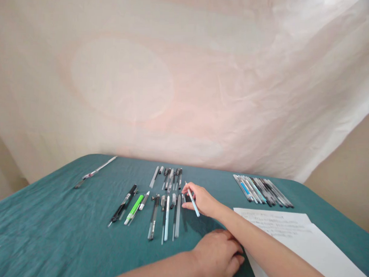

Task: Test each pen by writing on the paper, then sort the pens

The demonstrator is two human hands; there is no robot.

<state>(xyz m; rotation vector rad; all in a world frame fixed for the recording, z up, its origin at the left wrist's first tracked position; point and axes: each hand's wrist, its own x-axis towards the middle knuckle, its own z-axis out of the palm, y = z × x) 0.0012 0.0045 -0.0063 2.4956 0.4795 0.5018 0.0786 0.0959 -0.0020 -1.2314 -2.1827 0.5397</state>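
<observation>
My right hand (202, 199) reaches out over a teal tablecloth (48, 222) and pinches a pale blue-white pen (193, 203), its tip pointing up and away. Just left of it lies a row of several pens (166, 216), side by side, with pen caps (168, 177) lined up behind them. My left hand (218, 255) rests near the front of the table, fingers curled downward on the cloth, with nothing visible in it.
A green highlighter (134, 208) and black pens (123, 204) lie left of the row. A second group of several pens (263, 190) sits far right. White printed paper (293, 235) lies at the right. Thin pens (94, 172) lie far left. A pale cloth hangs behind.
</observation>
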